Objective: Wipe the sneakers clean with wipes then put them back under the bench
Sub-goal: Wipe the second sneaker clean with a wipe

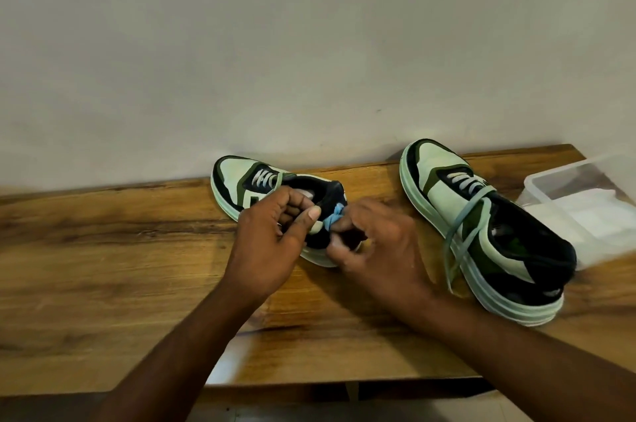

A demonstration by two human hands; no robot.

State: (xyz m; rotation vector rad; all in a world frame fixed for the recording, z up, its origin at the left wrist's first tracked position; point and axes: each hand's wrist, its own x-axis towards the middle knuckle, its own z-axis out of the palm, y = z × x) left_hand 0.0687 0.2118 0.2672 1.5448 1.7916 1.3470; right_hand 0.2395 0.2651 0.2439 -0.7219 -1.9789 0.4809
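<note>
both hands meet at the heel of the left-hand sneaker [241,180], which lies on the wooden bench top [103,249] with its toe toward the wall [309,42]. left hand [272,242]: fingers curled at the shoe's collar, thumb pressed forward near a small blue wipe [333,217]. right hand [382,246]: fingers bent, fingertips pinching the bunched wipe against the black heel. the two hands almost touch at the wipe. second sneaker [481,232] stands well apart to the right, laces loose over its side, its heel just beside a clear plastic box [585,201] holding white sheets
</note>
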